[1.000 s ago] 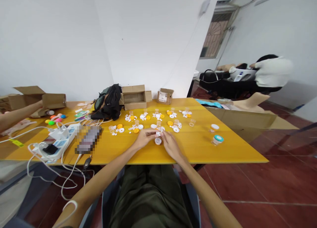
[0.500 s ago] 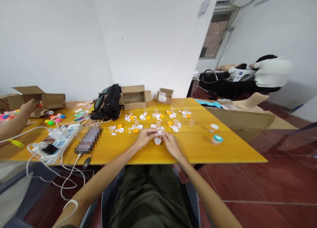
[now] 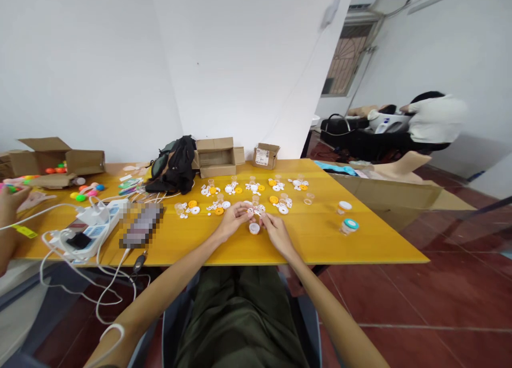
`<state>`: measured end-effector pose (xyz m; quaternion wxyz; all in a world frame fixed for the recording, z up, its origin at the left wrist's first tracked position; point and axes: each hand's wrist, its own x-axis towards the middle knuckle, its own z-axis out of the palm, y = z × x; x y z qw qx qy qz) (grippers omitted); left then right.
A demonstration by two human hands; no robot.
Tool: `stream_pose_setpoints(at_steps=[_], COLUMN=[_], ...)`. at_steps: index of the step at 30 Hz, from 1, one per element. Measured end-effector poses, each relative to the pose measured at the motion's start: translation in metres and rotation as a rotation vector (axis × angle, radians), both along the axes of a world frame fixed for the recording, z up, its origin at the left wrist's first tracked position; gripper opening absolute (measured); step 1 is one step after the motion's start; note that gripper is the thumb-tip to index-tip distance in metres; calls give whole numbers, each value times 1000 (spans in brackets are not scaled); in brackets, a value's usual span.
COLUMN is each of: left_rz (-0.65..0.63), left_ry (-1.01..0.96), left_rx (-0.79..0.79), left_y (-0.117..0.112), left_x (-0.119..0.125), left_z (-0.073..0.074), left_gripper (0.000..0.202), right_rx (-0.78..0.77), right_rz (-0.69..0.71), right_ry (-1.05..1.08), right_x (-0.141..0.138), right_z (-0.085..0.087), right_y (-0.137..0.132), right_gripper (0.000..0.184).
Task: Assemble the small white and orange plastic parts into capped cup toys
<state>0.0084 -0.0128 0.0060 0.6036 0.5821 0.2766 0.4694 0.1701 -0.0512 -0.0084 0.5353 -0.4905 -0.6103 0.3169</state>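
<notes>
Above the front middle of the table, my left hand [image 3: 234,222] is closed, pinching a small white plastic piece with holes [image 3: 250,211]. My right hand [image 3: 276,232] is closed close beside it, with its fingertips at a thin white piece [image 3: 258,214]; where one piece ends and the other begins is too small to tell. Just below the fingertips a small clear cup [image 3: 254,229] stands on the table. Beyond my hands lie groups of white pieces, orange rings [image 3: 273,200], white rings [image 3: 283,209] and clear cups [image 3: 309,198].
Two lidded cups, one white-topped [image 3: 344,207] and one teal-topped [image 3: 350,226], stand at the right. A power strip [image 3: 98,234] with cables and a blurred-out phone [image 3: 142,226] lie left. A black bag [image 3: 176,165] and cardboard boxes [image 3: 218,170] line the back. A co-worker's hand [image 3: 10,200] is far left.
My fingertips have shifted slightly, and the white pieces between them now show more widely spread. At far left the co-worker's hand has drawn back from the cardboard box.
</notes>
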Motion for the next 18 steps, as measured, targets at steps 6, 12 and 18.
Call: stream_pose_setpoints(at_steps=[6,12,18], left_rz=[-28,-72,-37], left_ry=[-31,-23,104], left_rx=[-91,-143,96], left_y=[0,0,-4], left_x=[0,2,3], left_z=[-1,2,7], left_gripper=[22,13,42], right_rx=[-33,-48,-45], right_rz=[46,95,122], right_ry=[4,14,60], right_x=[-3,-3,-2], right_z=[4,3,3], right_y=[-3,-1,0], right_gripper=[59,60,60])
